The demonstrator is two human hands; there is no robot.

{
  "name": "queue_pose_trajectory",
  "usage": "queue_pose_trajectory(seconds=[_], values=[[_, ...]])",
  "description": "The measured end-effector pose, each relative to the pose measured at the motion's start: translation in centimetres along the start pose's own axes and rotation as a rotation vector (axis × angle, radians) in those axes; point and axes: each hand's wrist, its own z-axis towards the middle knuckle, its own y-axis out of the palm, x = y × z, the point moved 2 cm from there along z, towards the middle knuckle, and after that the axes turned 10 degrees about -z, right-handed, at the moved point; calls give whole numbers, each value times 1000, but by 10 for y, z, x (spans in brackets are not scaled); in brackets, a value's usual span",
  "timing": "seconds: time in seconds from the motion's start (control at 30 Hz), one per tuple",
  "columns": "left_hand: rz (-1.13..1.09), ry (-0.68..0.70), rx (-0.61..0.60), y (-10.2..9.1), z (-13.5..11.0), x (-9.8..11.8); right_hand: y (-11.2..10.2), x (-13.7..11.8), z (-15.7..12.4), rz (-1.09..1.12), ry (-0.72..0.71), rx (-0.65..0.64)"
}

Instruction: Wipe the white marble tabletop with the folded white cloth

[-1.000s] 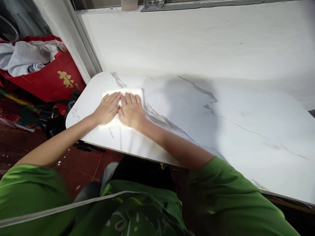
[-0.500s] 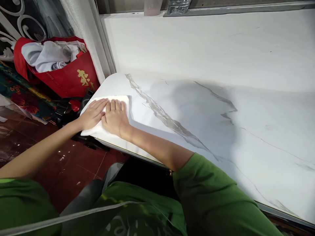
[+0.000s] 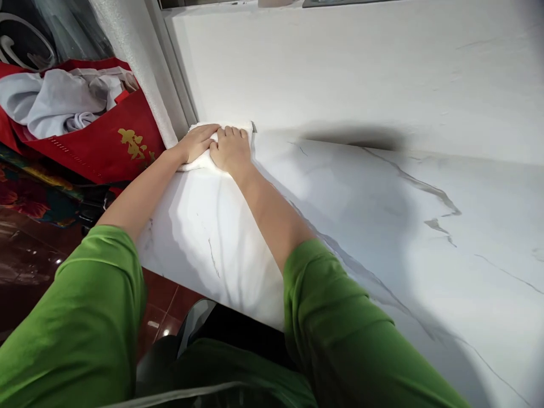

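Note:
A folded white cloth (image 3: 205,161) lies on the white marble-patterned tabletop (image 3: 212,226), in the far left corner against the wall. My left hand (image 3: 196,143) rests flat on the cloth's left part, its fingers stretched toward the right. Beside it, my right hand (image 3: 233,148) presses down on the cloth with its fingers extended toward the wall. The two hands touch or nearly touch at the middle of the cloth. Both palms face down, so the cloth beneath them is hidden.
A white wall (image 3: 340,68) rises along the table's far edge. To the left stand a pale curtain (image 3: 131,62) and a red bag (image 3: 102,147) with grey-white fabric (image 3: 63,96) in it. Dark red floor tiles (image 3: 174,300) show below the near edge.
Both hands have slid the cloth away from the near left edge, forward and slightly right, up to the wall. My arms are stretched farther out, and the view has tilted down.

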Motion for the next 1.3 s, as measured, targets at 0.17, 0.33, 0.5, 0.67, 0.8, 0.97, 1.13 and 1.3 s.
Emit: queue_pose_trajectory(seconds=[0.17,0.33,0.5,0.67,0.8,0.97,1.13,1.3], values=[[4,6,-28,1,17,1,8,10,11,-65,37,11],[12,5,7,5,-4,8,-15,0,-12,-87,2,-46],[53,7,21,10,-62,34,-50,-24,-65,-66,-53,-114],[81,-25,33,20,-142,85,-85,-48,-138,11,-97,-110],[88,-54,49,35,-195,140,-113,-52,-198,11,-157,-151],[98,-18,32,51,-218,186,-135,-39,-245,-5,-182,-119],[89,52,-12,59,-181,184,-125,-11,-235,-45,-150,-61],[70,77,-10,63,-92,158,-97,39,-174,-103,-108,-23]])
